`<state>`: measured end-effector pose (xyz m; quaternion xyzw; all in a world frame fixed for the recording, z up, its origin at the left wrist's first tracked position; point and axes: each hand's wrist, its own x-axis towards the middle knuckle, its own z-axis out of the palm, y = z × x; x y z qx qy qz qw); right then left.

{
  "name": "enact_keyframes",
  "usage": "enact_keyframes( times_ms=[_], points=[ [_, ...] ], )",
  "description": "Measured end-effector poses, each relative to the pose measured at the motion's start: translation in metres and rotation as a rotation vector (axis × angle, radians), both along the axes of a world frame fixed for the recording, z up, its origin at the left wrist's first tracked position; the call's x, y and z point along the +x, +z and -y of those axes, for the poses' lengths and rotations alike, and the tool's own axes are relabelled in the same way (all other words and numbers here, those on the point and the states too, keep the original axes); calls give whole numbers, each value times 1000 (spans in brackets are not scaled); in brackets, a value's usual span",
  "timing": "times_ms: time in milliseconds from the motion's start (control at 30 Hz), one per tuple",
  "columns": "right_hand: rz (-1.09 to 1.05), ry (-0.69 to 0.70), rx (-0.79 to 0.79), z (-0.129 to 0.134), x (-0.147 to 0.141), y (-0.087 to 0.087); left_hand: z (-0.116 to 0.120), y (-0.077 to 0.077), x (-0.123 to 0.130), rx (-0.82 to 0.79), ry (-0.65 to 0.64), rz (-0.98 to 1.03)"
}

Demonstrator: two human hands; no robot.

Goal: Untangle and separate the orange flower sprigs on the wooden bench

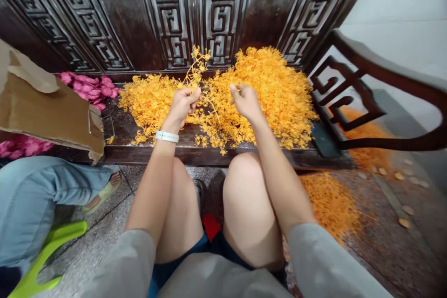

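Observation:
My left hand [185,104], with a pale watch band at the wrist, is closed on a yellow artificial flower sprig [197,66] that sticks up above the fingers. To the right, my right hand [244,100] hangs over the yellow pile with its thumb and fingers drawn together; whatever is between them, if anything, is too small to tell. A smaller heap of yellow sprigs [145,102] lies on the bench left of and behind my left hand. The large heap of yellow sprigs [279,93] spreads behind and right of my right hand.
A dark wooden bench [157,153] has a carved back [132,23] and an armrest [391,70]. At left are a cardboard box [52,107], pink flowers [91,88] and a person's jeans-clad leg [52,191] beside a green stool [45,256]. Orange bits [328,205] litter the floor at right.

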<state>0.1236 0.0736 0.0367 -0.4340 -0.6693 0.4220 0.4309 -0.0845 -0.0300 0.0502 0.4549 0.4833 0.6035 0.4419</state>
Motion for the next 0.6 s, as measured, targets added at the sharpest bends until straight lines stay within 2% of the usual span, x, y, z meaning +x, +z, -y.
enact_keyframes(
  times_ms=[67,133,200,300,367,433,600],
  points=[
    [26,-52,-40,-2,-3,-5,0,-1,10,12,-50,-66],
    [-39,-10,-29,4,-5,1,-1,-2,18,13,-46,-112],
    [-85,138,4,15,-8,10,-1,-2,27,14,-54,-138],
    [-128,389,41,28,-16,18,1,-3,39,4,-138,-232],
    [-158,442,98,30,-19,17,2,-4,45,8,-172,-301],
    [-205,389,156,26,-20,13,3,-6,48,41,-179,-348],
    [-338,109,192,7,-16,4,0,-10,48,94,-180,-371]
  ],
)
